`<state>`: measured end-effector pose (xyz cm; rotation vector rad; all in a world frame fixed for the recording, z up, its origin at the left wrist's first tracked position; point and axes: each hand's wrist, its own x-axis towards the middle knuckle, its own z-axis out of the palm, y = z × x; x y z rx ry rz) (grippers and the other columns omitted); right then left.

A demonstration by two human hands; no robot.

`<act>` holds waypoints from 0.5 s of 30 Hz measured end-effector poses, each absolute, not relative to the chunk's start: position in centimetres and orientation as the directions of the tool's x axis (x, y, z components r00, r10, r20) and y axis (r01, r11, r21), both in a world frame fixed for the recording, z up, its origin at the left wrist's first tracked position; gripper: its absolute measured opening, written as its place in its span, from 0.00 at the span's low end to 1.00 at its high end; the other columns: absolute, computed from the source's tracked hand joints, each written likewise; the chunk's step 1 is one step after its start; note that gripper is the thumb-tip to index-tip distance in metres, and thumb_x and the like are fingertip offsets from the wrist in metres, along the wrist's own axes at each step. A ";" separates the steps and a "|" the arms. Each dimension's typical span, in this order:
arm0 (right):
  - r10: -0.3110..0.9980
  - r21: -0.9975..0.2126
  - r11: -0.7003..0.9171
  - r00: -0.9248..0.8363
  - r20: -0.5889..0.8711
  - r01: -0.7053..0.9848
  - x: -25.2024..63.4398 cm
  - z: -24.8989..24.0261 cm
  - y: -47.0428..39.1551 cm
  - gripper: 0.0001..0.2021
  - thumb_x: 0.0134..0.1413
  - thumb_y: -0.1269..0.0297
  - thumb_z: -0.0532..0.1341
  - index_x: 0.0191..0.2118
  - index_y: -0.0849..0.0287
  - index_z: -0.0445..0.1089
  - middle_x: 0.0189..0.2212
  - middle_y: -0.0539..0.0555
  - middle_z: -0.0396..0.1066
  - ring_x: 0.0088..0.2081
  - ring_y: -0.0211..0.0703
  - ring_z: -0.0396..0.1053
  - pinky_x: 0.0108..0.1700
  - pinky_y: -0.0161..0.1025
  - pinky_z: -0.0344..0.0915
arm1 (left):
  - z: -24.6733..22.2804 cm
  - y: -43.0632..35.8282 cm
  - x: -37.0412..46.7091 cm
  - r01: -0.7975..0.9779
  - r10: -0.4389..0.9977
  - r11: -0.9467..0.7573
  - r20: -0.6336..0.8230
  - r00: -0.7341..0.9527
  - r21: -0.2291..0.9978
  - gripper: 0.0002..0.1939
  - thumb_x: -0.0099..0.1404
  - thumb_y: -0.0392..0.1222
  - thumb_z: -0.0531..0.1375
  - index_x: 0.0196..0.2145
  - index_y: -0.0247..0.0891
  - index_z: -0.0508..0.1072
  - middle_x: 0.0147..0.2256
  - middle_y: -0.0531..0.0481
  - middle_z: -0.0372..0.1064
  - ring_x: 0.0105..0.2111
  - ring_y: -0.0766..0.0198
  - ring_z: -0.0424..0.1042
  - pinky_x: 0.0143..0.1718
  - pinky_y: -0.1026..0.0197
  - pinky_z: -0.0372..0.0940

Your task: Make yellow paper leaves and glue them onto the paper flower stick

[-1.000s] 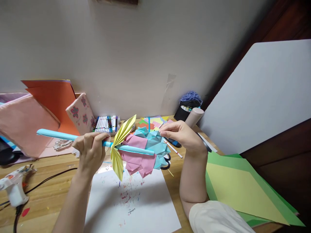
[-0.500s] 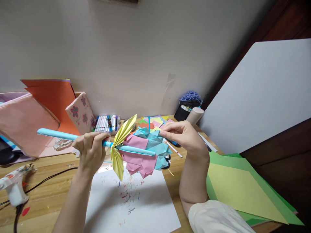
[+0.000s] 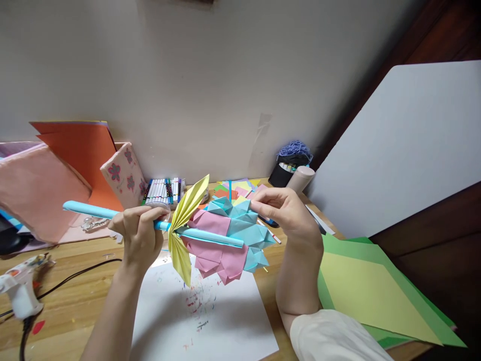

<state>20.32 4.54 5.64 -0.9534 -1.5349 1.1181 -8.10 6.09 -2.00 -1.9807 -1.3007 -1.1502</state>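
A paper flower (image 3: 216,243) made of folded pink and light-blue pieces lies sideways in the air above a white sheet of paper (image 3: 225,321). Its rolled light-blue paper stem (image 3: 90,209) runs across the pink pieces, with a pleated yellow paper leaf (image 3: 184,213) at the joint. My left hand (image 3: 137,233) is closed around the stem, just left of the leaf. At the upper right of the flower, my right hand (image 3: 276,208) pinches the tip of a light-blue folded piece (image 3: 244,208) between thumb and finger.
A white glue gun (image 3: 24,291) with a black cord lies at left, by a pink box (image 3: 41,185) holding orange paper. Markers (image 3: 163,191), coloured paper scraps, a black pen holder (image 3: 281,173) and a pale cylinder (image 3: 301,178) line the wall. Green and yellow sheets (image 3: 376,296) lie right.
The flower has tilted slightly, its blue end shifting right and down. My left hand still grips the stem, and my right hand keeps its pinch at the blue tip.
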 end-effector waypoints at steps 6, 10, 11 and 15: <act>0.947 -0.964 0.254 -0.222 0.231 0.080 20.4 5.7 4.4 0.09 0.40 0.60 0.66 0.22 0.61 0.70 0.23 0.51 0.66 0.26 0.36 0.63 0.26 0.33 0.60 | -2.0 6.1 -8.1 0.914 0.429 -0.405 0.885 0.181 0.010 0.09 0.59 0.34 0.53 0.37 0.45 0.65 0.34 0.48 0.61 0.36 0.58 0.61 0.39 0.47 0.49; 0.944 -0.969 0.232 -0.262 0.202 0.089 20.6 5.7 4.4 0.10 0.38 0.61 0.67 0.23 0.61 0.69 0.23 0.51 0.66 0.25 0.35 0.62 0.25 0.32 0.59 | -2.0 6.1 -7.9 0.910 0.396 -0.415 0.897 0.194 -0.014 0.09 0.59 0.33 0.53 0.36 0.45 0.65 0.33 0.47 0.61 0.36 0.57 0.62 0.40 0.48 0.50; 0.940 -0.972 0.222 -0.282 0.193 0.077 20.6 5.7 4.5 0.10 0.39 0.61 0.67 0.23 0.61 0.69 0.23 0.50 0.65 0.25 0.34 0.62 0.25 0.32 0.59 | -1.9 6.1 -7.9 0.909 0.391 -0.415 0.897 0.204 -0.025 0.10 0.59 0.33 0.53 0.36 0.45 0.65 0.33 0.48 0.61 0.36 0.58 0.62 0.40 0.48 0.50; 0.904 -0.986 0.166 -0.397 0.159 -0.016 20.8 5.7 4.6 0.09 0.40 0.61 0.66 0.23 0.61 0.68 0.21 0.49 0.64 0.23 0.33 0.61 0.25 0.32 0.59 | -1.9 5.9 -7.9 0.909 0.374 -0.413 0.901 0.221 -0.052 0.10 0.59 0.33 0.53 0.37 0.46 0.64 0.33 0.50 0.60 0.36 0.59 0.61 0.38 0.49 0.52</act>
